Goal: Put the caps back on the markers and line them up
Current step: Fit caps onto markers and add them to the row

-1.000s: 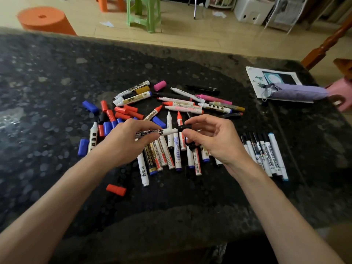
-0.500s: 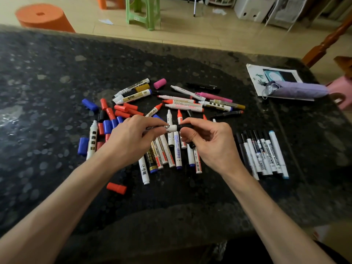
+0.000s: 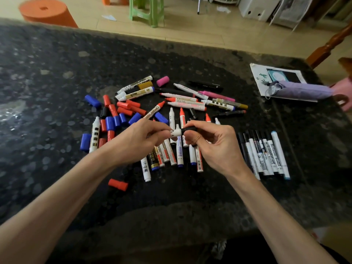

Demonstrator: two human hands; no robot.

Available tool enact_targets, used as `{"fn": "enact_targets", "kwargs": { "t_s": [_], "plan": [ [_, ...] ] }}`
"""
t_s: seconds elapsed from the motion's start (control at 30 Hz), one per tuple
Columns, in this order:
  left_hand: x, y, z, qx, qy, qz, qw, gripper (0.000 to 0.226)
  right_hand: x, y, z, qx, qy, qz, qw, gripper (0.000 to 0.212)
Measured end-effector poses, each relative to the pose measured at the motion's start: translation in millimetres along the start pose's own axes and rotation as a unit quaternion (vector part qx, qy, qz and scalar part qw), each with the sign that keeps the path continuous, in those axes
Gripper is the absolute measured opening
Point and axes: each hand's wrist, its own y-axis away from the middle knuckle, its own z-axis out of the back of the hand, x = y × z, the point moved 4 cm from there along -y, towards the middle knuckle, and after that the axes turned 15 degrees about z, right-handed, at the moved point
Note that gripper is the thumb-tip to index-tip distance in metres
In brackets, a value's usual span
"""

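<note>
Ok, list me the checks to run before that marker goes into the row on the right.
1. The left hand grips the white marker: ok.
2. The right hand pinches the black cap: ok.
3. The cap is in line with the marker and over its tip: ok.
4. The cap is pushed fully home: cannot tell, as the right hand hides the joint.
5. The row of capped markers lies side by side, with bare table to its right: ok.
6. All caps are used up: not ok, as a red cap and others lie loose.
</note>
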Motion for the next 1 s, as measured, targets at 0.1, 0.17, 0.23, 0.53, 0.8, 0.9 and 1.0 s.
{"fn": "enact_targets", "kwargs": {
  "t_s": [0.1,0.17,0.23,0.53,0.8,0.9,1.0],
  "plan": [
    [-6.2,0.6,0.7,0.048,0.006,0.000,0.999,0.029,2.0,-3.3,5.2,0.010,-0.003,0.011,1.000,0.017],
    [-4.0,0.6,4.1,0.071,0.011,0.020,0.997,0.033,3.6,-5.2,4.9,0.016,-0.005,0.016,1.000,0.018],
    [7.7,1.8,11.3,0.072,0.017,0.067,0.995,0.037,2.9,-7.4,11.4,-0.013,-0.001,0.025,1.000,0.022],
    [36.8,14.8,18.9,0.069,0.002,0.121,0.990,0.034,-32.3,-15.2,-4.4,0.168,0.246,0.012,0.954,0.033],
    [40.9,23.7,38.7,0.038,0.005,0.113,0.993,0.023,-17.7,-39.4,-40.8,0.095,0.315,0.027,0.944,0.035],
    [60.3,30.0,69.6,-0.058,0.022,0.129,0.990,0.019,-16.6,-63.5,-83.9,0.115,0.265,0.038,0.957,0.034],
    [83.6,41.0,102.9,-0.184,0.078,0.159,0.967,0.013,-19.1,-88.2,-133.1,0.129,0.243,0.056,0.960,0.035]
  ]
}}
